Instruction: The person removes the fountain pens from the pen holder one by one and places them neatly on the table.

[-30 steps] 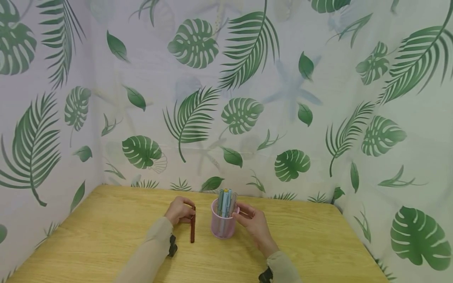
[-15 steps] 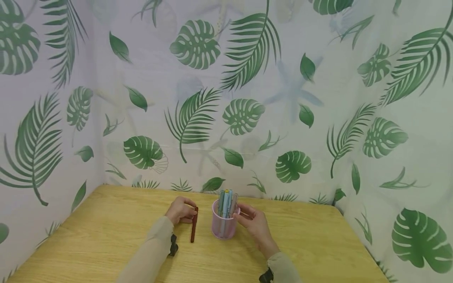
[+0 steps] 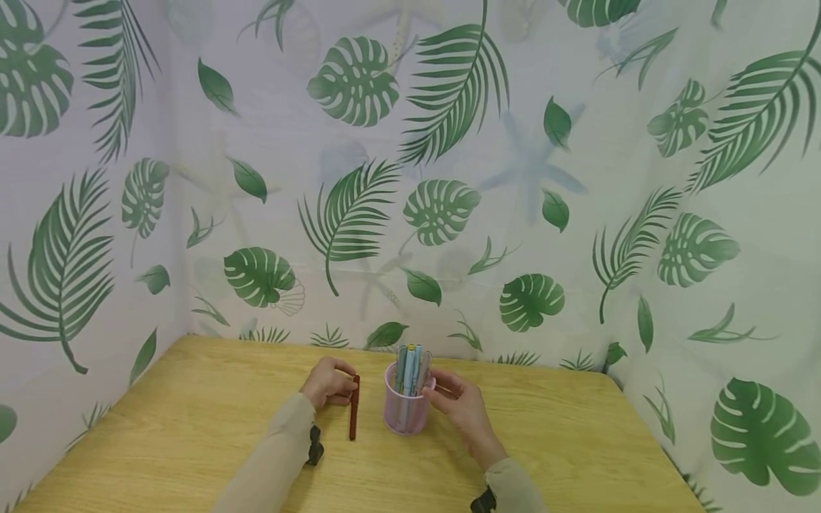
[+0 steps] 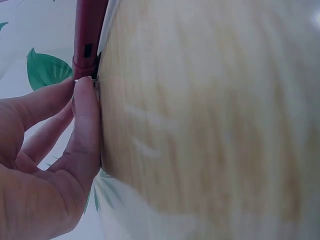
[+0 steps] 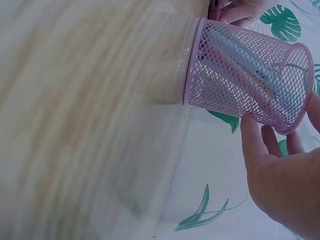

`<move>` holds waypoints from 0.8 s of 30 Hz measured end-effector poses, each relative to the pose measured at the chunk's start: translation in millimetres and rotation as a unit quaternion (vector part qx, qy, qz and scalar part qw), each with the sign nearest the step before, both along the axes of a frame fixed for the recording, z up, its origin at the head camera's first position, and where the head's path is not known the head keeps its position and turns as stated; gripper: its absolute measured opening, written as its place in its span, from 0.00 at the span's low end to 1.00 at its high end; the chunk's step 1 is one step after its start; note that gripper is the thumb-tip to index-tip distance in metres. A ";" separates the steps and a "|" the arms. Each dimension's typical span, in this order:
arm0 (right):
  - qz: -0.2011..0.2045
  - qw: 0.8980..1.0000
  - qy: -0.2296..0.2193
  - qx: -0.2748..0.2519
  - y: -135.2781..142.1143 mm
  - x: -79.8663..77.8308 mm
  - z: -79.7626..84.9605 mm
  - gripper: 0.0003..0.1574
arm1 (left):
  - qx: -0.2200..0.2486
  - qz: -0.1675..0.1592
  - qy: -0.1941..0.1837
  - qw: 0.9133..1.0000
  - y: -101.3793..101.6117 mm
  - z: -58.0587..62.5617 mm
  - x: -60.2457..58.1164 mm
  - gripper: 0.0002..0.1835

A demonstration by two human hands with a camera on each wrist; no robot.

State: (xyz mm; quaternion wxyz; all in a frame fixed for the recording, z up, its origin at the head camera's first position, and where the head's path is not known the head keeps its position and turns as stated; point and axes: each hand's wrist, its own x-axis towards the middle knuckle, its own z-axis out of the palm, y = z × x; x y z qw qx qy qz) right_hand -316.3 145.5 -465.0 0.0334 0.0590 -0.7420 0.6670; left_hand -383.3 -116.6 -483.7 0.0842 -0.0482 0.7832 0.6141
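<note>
My left hand (image 3: pixel 328 382) pinches the far end of a slim, dark red stick-like thing (image 3: pixel 354 417) between thumb and fingers. In the left wrist view this dark red thing (image 4: pixel 90 32) has a small black slot in its side and a pale edge along the tabletop; its exact kind cannot be told. To its right a pink mesh pen cup (image 3: pixel 405 417) stands upright, holding several pens (image 3: pixel 408 370) in blue, green and grey. My right hand (image 3: pixel 465 407) holds the cup's right side near the rim, as the right wrist view shows with the thumb (image 5: pixel 250 131) against the mesh.
Both hands work over a light wooden table (image 3: pixel 192 413). Behind and on both sides stand white walls of leaf-printed cloth (image 3: pixel 449 285), close to the table's back edge. A black strap (image 3: pixel 314 445) sits at each wrist.
The dark red thing has shifted slightly right: its far end first, then its near end swung over a little. The right hand and the pen cup have stayed in place.
</note>
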 end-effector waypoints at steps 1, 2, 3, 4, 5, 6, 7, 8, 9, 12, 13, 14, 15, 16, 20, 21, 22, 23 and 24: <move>-0.001 1.000 0.002 0.004 -0.1 0.0 0.1 0.28 | -0.003 -0.001 0.002 1.000 0.0 -0.1 0.1 0.18; -0.001 1.000 0.003 0.008 -0.1 -0.1 0.1 0.27 | -0.005 -0.002 0.001 1.000 0.1 0.0 0.3 0.18; -0.001 1.000 0.005 0.012 -0.2 -0.2 0.1 0.27 | -0.009 -0.003 0.003 1.000 0.1 0.0 0.7 0.19; 0.000 1.000 0.006 0.015 -0.2 -0.3 0.1 0.27 | -0.011 -0.004 0.005 1.000 0.0 -0.1 1.2 0.19; 0.001 1.000 0.006 0.018 -0.1 -0.5 0.0 0.27 | -0.012 -0.005 0.007 1.000 -0.1 -0.3 1.7 0.20; 0.004 1.000 0.006 0.019 -0.1 -0.6 0.0 0.27 | -0.012 -0.006 0.008 1.000 -0.2 -0.1 2.4 0.20; 0.006 1.000 0.004 0.019 -0.1 -0.5 0.1 0.27 | -0.010 -0.006 0.009 1.000 -0.3 0.0 3.0 0.20; 0.008 1.000 0.003 0.018 -0.1 -0.3 0.2 0.27 | -0.007 -0.006 0.010 1.000 -0.4 0.0 3.4 0.20; 0.011 1.000 0.001 0.016 -0.1 -0.3 0.3 0.27 | -0.004 -0.006 0.010 1.000 -0.5 -0.1 3.7 0.20; 0.010 1.000 -0.001 0.012 -0.4 -0.7 0.7 0.27 | 0.011 -0.006 0.018 1.000 -0.1 -0.8 3.3 0.20; 0.010 1.000 -0.002 0.010 -0.4 -1.0 0.7 0.27 | 0.013 -0.006 0.022 1.000 0.1 -1.1 3.1 0.19; 0.009 1.000 -0.003 0.008 -0.5 -1.2 0.8 0.27 | 0.014 -0.004 0.026 1.000 0.4 -0.6 3.2 0.19; 0.008 1.000 -0.003 0.006 -0.6 -1.6 0.9 0.27 | 0.014 -0.002 0.030 0.999 0.7 0.2 3.5 0.19; 0.008 1.000 -0.003 0.004 -0.7 -1.7 1.0 0.27 | 0.012 0.002 0.034 0.999 1.0 1.3 4.1 0.19; 0.010 1.000 -0.001 -0.001 -1.0 -0.9 1.0 0.27 | -0.007 0.021 0.041 0.999 1.8 7.2 8.4 0.18; 0.011 1.000 -0.001 -0.001 -1.0 -0.6 0.8 0.27 | -0.010 0.023 0.042 0.999 2.1 8.3 9.3 0.17; 0.011 1.000 -0.002 -0.002 -0.9 -0.3 0.7 0.27 | -0.011 0.026 0.043 0.999 2.5 9.4 10.1 0.17; 0.010 1.000 -0.002 -0.002 -0.9 0.0 0.8 0.27 | -0.011 0.026 0.047 0.998 3.0 10.1 10.6 0.16; 0.009 1.000 -0.005 -0.004 -1.0 0.3 1.0 0.27 | -0.011 0.027 0.051 0.998 3.6 10.8 10.9 0.15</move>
